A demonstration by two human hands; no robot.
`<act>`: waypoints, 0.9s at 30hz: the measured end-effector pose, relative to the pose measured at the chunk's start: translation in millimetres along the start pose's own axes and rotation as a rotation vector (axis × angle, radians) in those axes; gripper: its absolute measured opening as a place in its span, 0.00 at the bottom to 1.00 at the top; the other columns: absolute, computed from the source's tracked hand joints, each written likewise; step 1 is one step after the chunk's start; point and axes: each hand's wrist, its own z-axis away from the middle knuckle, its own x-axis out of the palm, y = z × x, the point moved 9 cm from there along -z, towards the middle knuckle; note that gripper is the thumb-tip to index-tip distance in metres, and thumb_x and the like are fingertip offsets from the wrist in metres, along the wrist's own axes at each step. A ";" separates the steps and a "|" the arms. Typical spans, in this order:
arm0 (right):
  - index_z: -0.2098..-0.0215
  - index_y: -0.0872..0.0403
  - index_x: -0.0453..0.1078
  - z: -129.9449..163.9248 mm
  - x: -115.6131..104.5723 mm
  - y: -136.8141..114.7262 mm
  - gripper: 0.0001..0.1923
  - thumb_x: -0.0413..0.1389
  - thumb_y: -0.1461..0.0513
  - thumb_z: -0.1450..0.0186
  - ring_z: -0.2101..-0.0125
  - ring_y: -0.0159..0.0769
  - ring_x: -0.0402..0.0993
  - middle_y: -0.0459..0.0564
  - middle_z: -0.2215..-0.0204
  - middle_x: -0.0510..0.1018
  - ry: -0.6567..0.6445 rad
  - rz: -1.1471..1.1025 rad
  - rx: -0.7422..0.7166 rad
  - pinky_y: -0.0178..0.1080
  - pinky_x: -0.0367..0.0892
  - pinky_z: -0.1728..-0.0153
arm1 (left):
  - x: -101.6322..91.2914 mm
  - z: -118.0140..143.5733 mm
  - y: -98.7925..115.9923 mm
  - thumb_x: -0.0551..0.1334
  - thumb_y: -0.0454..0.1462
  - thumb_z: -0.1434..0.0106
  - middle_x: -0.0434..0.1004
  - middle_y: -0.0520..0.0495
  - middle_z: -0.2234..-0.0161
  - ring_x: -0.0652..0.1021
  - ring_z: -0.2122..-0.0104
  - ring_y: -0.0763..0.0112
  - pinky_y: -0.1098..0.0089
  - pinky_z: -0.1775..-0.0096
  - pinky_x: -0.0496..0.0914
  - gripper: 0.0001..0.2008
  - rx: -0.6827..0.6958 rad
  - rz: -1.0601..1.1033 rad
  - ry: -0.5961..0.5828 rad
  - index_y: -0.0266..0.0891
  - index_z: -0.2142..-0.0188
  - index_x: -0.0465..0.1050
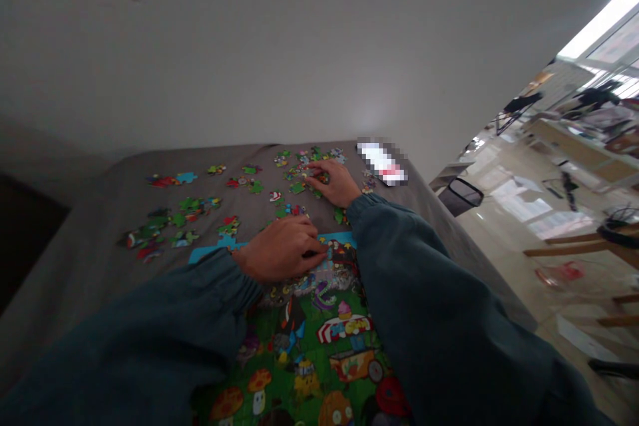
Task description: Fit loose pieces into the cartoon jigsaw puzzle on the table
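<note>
A partly assembled colourful jigsaw puzzle [319, 339] with a blue border lies on a grey-covered table [100, 200] in front of me. My left hand [282, 247] rests palm down on the puzzle's upper edge, fingers pressing on pieces there. My right hand [334, 181] reaches farther out, its fingers spread over a cluster of loose pieces [299, 170] near the table's far edge. Whether its fingertips pinch a piece is hard to tell. Both arms wear dark teal sleeves.
Several loose puzzle pieces [170, 223] are scattered over the left and middle of the cloth. A blurred white and red object [383, 163] lies at the far right corner. A white wall stands behind. Chairs and a black bin [462, 194] stand on the tiled floor to the right.
</note>
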 end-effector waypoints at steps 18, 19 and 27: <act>0.39 0.53 0.67 6.2 7.7 -0.3 0.26 0.56 0.60 0.36 0.47 0.45 0.68 0.52 0.52 0.79 -0.029 0.023 -0.038 0.46 0.59 0.43 | -1.8 1.1 -1.0 0.61 0.39 0.31 0.74 0.48 0.70 0.73 0.66 0.67 0.66 0.61 0.65 0.10 -0.026 -0.017 0.017 0.43 0.66 0.81; 0.39 0.53 0.66 6.2 7.1 -0.5 0.27 0.56 0.60 0.36 0.48 0.44 0.68 0.51 0.53 0.79 -0.027 0.019 -0.037 0.46 0.59 0.43 | -1.8 1.3 -1.3 0.61 0.39 0.31 0.73 0.48 0.70 0.73 0.66 0.67 0.67 0.61 0.65 0.10 -0.029 -0.015 0.018 0.43 0.66 0.81; 0.37 0.54 0.64 9.3 -1.4 3.8 0.31 0.59 0.58 0.38 0.47 0.48 0.67 0.54 0.51 0.77 0.035 0.106 0.047 0.49 0.58 0.44 | -0.8 0.8 -1.2 0.61 0.40 0.31 0.74 0.48 0.70 0.73 0.67 0.67 0.67 0.63 0.64 0.10 -0.028 -0.021 0.005 0.44 0.66 0.82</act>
